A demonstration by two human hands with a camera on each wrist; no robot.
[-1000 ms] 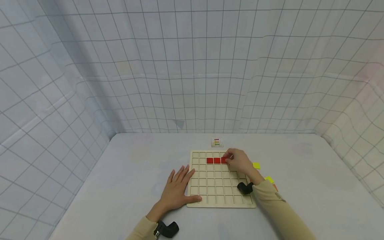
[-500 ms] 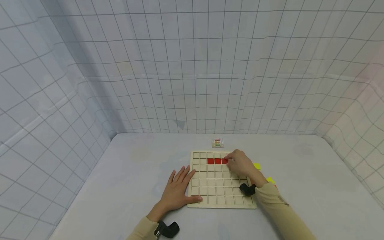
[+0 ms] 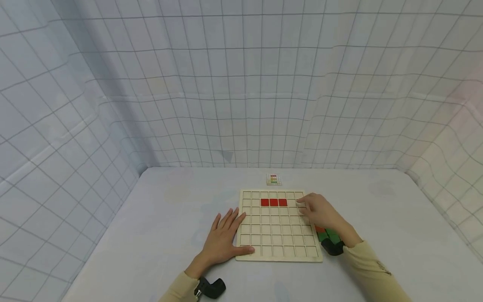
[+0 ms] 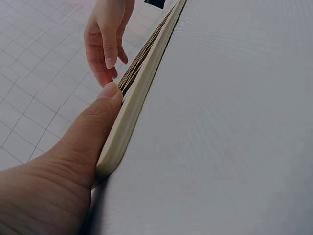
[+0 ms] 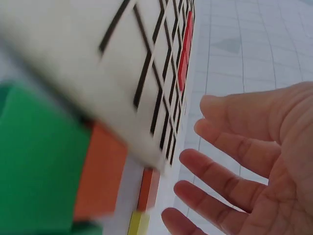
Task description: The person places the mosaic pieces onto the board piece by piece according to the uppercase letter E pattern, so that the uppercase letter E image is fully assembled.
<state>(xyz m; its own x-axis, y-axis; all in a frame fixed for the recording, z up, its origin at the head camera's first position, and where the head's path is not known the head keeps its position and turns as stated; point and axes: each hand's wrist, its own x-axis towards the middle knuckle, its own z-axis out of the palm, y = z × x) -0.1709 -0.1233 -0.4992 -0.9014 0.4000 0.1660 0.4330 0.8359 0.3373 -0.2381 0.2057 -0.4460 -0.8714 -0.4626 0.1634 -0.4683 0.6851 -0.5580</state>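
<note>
A pale wooden board point(image 3: 266, 241) with a grid of square cells lies on the table. Three red square tiles point(image 3: 273, 202) sit side by side in its second row from the far edge. My left hand point(image 3: 222, 243) rests at the board's left edge, fingers spread and thumb over the near left corner; the left wrist view shows that thumb on the board's edge point(image 4: 132, 117). Over the board's right edge is my right hand point(image 3: 320, 212), fingers loosely bent and holding nothing. Beneath its wrist, green tiles point(image 3: 333, 235) and an orange tile point(image 3: 320, 229) lie beside the board.
Behind the board lies a small card point(image 3: 273, 179) printed with a coloured grid pattern. The right wrist view also shows a yellow tile point(image 5: 138, 223) by the board's right side. White cloth walls with a dark grid point(image 3: 241, 105) enclose the table at the back and sides.
My right hand has let go of the third red tile, now flat in its cell, and moved right and nearer, uncovering it. The left hand stays put.
</note>
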